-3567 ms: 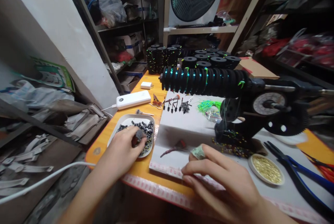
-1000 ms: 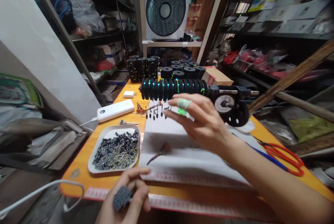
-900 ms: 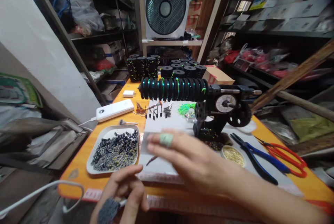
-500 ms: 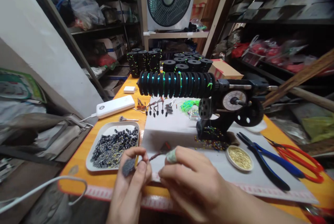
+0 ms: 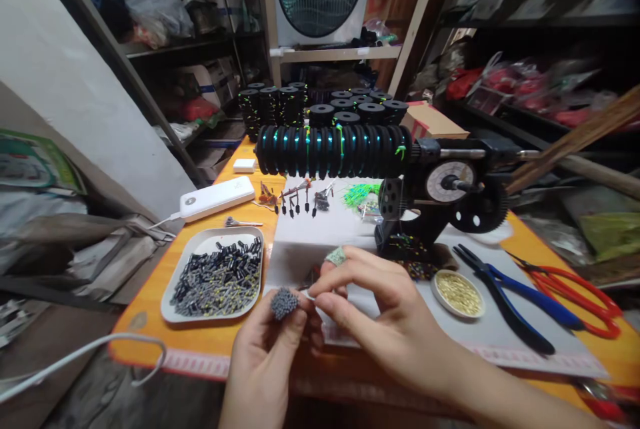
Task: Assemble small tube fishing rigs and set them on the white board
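My left hand point(image 5: 273, 339) is closed round a bundle of thin grey-tipped pieces point(image 5: 285, 303), whose round ends face up toward me. Close beside it, the thumb and forefinger of my right hand point(image 5: 377, 299) pinch a thin, pale, thread-like piece point(image 5: 309, 294) at the bundle's right side; its kind is too small to make out. A green wrap point(image 5: 336, 256) covers a fingertip of my right hand. To the left, a white tray point(image 5: 170, 306) holds many small black and grey pieces with some yellow ones.
Behind my hands a black winding device point(image 5: 440, 179) carries a ribbed black roller point(image 5: 333, 151). On the right are a dish of gold bits point(image 5: 459, 294), blue-handled pliers point(image 5: 520, 302) and red-handled scissors point(image 5: 575, 289). A white power bank point(image 5: 217, 199) lies at the left; black spools point(image 5: 273, 109) stand behind.
My left hand has turned, so the bundle's round ends now face me, and has shifted right. My right hand has risen slightly and pinches right beside the bundle. The view has tilted slightly down.
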A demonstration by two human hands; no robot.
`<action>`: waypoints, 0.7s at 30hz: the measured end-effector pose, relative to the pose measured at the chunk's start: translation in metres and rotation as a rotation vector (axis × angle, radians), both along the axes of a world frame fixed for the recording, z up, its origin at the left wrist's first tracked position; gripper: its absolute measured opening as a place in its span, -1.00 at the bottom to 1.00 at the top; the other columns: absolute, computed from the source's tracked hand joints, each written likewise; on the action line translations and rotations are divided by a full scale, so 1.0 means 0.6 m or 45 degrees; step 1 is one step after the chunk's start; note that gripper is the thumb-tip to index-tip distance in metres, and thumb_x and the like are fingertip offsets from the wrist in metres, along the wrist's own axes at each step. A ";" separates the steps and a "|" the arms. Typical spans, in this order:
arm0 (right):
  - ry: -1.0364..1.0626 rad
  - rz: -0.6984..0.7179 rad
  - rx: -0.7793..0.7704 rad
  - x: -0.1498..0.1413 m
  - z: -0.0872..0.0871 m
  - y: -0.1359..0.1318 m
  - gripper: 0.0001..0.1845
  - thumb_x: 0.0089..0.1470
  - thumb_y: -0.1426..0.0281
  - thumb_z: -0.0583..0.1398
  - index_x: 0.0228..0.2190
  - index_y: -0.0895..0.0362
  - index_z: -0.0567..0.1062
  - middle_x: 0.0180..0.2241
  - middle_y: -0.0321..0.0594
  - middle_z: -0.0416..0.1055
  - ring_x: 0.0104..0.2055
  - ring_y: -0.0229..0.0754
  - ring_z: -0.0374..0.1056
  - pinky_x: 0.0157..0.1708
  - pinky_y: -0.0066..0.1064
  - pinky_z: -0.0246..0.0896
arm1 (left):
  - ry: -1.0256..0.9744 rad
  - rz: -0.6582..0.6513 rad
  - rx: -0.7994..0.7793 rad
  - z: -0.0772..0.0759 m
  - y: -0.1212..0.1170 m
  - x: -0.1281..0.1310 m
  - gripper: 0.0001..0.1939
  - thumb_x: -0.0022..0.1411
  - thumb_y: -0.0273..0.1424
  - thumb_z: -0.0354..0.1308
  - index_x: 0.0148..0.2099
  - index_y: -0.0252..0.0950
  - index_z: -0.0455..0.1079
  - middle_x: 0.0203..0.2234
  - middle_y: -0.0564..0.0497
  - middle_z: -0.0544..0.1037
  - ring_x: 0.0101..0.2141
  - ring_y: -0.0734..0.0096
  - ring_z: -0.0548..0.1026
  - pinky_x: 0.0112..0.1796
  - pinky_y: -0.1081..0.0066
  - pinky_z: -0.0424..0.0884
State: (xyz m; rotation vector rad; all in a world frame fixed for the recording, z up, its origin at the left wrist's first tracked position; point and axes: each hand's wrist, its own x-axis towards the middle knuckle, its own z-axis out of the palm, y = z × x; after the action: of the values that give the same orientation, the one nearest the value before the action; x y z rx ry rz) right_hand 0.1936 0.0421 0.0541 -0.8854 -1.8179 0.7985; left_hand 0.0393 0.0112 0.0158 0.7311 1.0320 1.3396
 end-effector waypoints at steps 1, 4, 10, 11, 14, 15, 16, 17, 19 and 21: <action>-0.008 -0.014 0.022 -0.001 0.000 -0.001 -0.86 0.24 0.49 0.21 -0.35 0.17 0.58 -0.44 -0.24 0.45 -0.35 -0.24 0.33 -0.33 -0.42 0.22 | 0.005 0.019 -0.002 -0.001 0.000 0.000 -0.76 0.07 -0.18 0.44 -0.36 -0.25 0.59 -0.56 0.09 0.50 -0.49 0.50 0.40 -0.42 0.58 0.36; -0.054 -0.059 0.059 -0.002 -0.001 -0.001 -0.86 0.21 0.50 0.23 -0.36 0.20 0.61 -0.46 -0.22 0.42 -0.38 -0.22 0.30 -0.39 -0.42 0.19 | -0.031 0.075 -0.032 -0.003 -0.004 0.002 -0.75 0.03 -0.16 0.45 -0.33 -0.22 0.62 -0.49 0.08 0.55 -0.46 0.51 0.39 -0.39 0.60 0.37; 0.002 0.031 0.044 -0.001 -0.008 0.004 -0.85 0.22 0.49 0.25 -0.26 0.20 0.67 -0.43 -0.20 0.42 -0.38 -0.26 0.34 -0.40 -0.46 0.22 | -0.083 0.087 -0.082 0.000 -0.010 0.011 -0.71 0.05 -0.14 0.43 -0.20 -0.16 0.65 -0.38 0.05 0.58 -0.40 0.47 0.43 -0.28 0.54 0.42; -0.002 0.024 0.059 0.001 -0.009 0.005 -0.85 0.23 0.50 0.24 -0.26 0.20 0.67 -0.42 -0.20 0.42 -0.37 -0.25 0.34 -0.39 -0.46 0.23 | -0.081 0.093 -0.052 0.002 -0.010 0.011 -0.73 0.06 -0.15 0.43 -0.23 -0.17 0.64 -0.41 0.05 0.57 -0.41 0.48 0.43 -0.31 0.55 0.41; -0.085 -0.054 0.171 0.006 -0.007 0.007 -0.86 0.21 0.52 0.23 -0.30 0.22 0.64 -0.43 -0.20 0.39 -0.35 -0.23 0.31 -0.37 -0.43 0.23 | -0.037 0.098 0.072 0.010 -0.007 0.006 -0.78 0.09 -0.18 0.42 -0.37 -0.22 0.58 -0.52 0.08 0.49 -0.51 0.51 0.35 -0.43 0.58 0.35; -0.129 -0.063 0.231 0.008 -0.007 0.007 -0.85 0.20 0.54 0.22 -0.30 0.23 0.63 -0.44 -0.20 0.35 -0.36 -0.22 0.28 -0.38 -0.43 0.22 | -0.028 0.095 0.098 0.012 -0.007 0.003 -0.78 0.11 -0.19 0.41 -0.38 -0.24 0.57 -0.53 0.08 0.48 -0.51 0.52 0.33 -0.44 0.57 0.34; -0.178 -0.055 0.296 0.010 -0.006 0.007 -0.84 0.19 0.56 0.21 -0.29 0.24 0.63 -0.45 -0.21 0.31 -0.37 -0.22 0.25 -0.40 -0.43 0.19 | -0.021 0.093 0.106 0.014 -0.007 0.000 -0.78 0.13 -0.20 0.40 -0.38 -0.24 0.56 -0.54 0.08 0.47 -0.51 0.52 0.33 -0.44 0.57 0.33; -0.228 -0.033 0.356 0.011 -0.005 0.007 -0.83 0.18 0.58 0.20 -0.29 0.25 0.63 -0.45 -0.22 0.28 -0.39 -0.22 0.22 -0.42 -0.43 0.17 | -0.015 0.092 0.104 0.016 -0.007 -0.003 -0.78 0.15 -0.20 0.38 -0.37 -0.24 0.55 -0.53 0.08 0.47 -0.52 0.53 0.31 -0.44 0.57 0.31; -0.315 0.008 0.439 0.012 -0.006 0.006 -0.80 0.18 0.60 0.17 -0.28 0.25 0.62 -0.45 -0.22 0.23 -0.39 -0.21 0.18 -0.44 -0.42 0.11 | -0.011 0.088 0.102 0.018 -0.008 -0.009 -0.76 0.17 -0.19 0.37 -0.39 -0.25 0.53 -0.53 0.08 0.45 -0.52 0.53 0.29 -0.45 0.56 0.29; -0.366 0.009 0.490 0.011 -0.009 0.004 -0.79 0.19 0.61 0.16 -0.30 0.23 0.62 -0.44 -0.22 0.22 -0.38 -0.20 0.14 -0.43 -0.40 0.08 | -0.014 0.084 0.101 0.019 -0.010 -0.013 -0.73 0.17 -0.18 0.36 -0.41 -0.27 0.50 -0.53 0.08 0.44 -0.53 0.54 0.28 -0.46 0.56 0.27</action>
State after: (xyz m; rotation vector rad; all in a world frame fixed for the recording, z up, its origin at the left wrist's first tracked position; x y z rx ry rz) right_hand 0.2004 0.0448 0.0485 -0.7674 -2.1326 0.3139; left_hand 0.0314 0.0049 0.0274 0.7539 1.0065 1.4469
